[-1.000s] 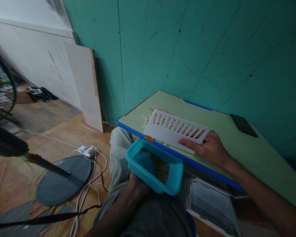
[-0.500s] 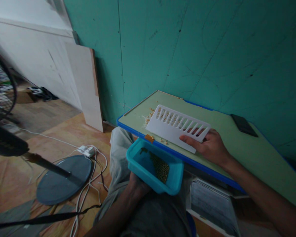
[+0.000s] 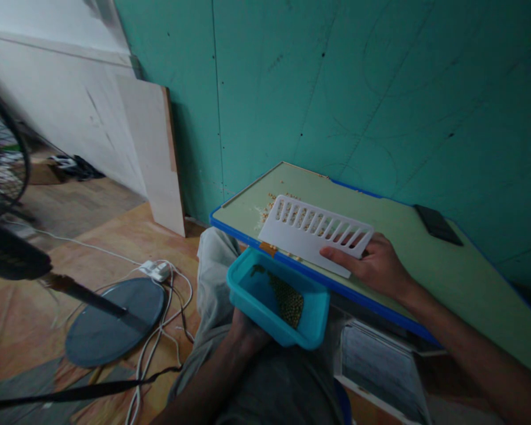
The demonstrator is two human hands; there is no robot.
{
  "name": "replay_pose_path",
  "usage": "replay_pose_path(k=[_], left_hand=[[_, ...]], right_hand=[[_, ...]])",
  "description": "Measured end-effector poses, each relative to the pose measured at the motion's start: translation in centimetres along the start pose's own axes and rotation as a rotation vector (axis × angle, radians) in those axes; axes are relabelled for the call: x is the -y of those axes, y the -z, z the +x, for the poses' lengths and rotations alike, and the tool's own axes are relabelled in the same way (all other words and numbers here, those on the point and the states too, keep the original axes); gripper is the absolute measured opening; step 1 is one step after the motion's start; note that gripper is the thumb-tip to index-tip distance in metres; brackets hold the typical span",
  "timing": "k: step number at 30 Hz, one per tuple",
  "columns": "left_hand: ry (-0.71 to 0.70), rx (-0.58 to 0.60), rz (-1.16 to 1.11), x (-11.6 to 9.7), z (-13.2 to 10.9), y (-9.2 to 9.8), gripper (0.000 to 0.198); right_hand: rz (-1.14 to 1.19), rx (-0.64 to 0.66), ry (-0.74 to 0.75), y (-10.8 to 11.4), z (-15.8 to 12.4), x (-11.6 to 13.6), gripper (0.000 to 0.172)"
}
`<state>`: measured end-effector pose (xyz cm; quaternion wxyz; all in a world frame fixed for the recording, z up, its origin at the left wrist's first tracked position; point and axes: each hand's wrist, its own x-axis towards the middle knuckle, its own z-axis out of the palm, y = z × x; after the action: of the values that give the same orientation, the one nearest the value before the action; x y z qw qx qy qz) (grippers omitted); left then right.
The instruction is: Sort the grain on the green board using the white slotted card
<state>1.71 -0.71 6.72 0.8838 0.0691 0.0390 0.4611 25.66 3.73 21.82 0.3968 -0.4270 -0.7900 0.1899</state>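
Note:
My right hand grips the right end of a white slotted plastic panel, which rests tilted on a green table with a blue rim. Small pale grains lie scattered on the table by the panel's far left end, and some show through its slots. My left hand holds a blue plastic tub from underneath, just below the table's near edge. A heap of small yellowish-green grains lies in the tub. Most of my left hand's fingers are hidden under the tub.
A dark phone lies on the table's far right. A standing fan with a round base is on the floor at left, with white cables and a power strip. A white board leans on the teal wall.
The white panel slid back toward the table's near edge, after lifting slightly away half a second ago. The tub and my left hand stayed in place.

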Motion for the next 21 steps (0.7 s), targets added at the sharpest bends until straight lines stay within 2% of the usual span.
replay_pose_path(k=[4, 8, 11, 18, 21], left_hand=[[-0.028, -0.031, 0.007, 0.1, 0.5, -0.9, 0.050], [0.005, -0.033, 0.027, 0.0, 0.3, -0.8, 0.043], [-0.004, -0.067, 0.015, 0.0, 0.1, -0.3, 0.043], [0.012, -0.127, 0.014, 0.1, -0.2, 2.3, 0.050], [0.005, -0.137, 0.011, 0.1, -0.1, 2.8, 0.053]], right_hand=[[0.009, 0.014, -0.004, -0.1, 0.1, 0.2, 0.013], [0.026, 0.014, -0.009, 0.0, 0.1, 0.3, 0.014], [0.019, 0.014, -0.019, 0.0, 0.1, 0.7, 0.008], [0.031, 0.039, -0.045, -0.1, 0.1, 1.3, 0.007], [0.018, 0.042, -0.049, -0.2, 0.0, 1.2, 0.007]])
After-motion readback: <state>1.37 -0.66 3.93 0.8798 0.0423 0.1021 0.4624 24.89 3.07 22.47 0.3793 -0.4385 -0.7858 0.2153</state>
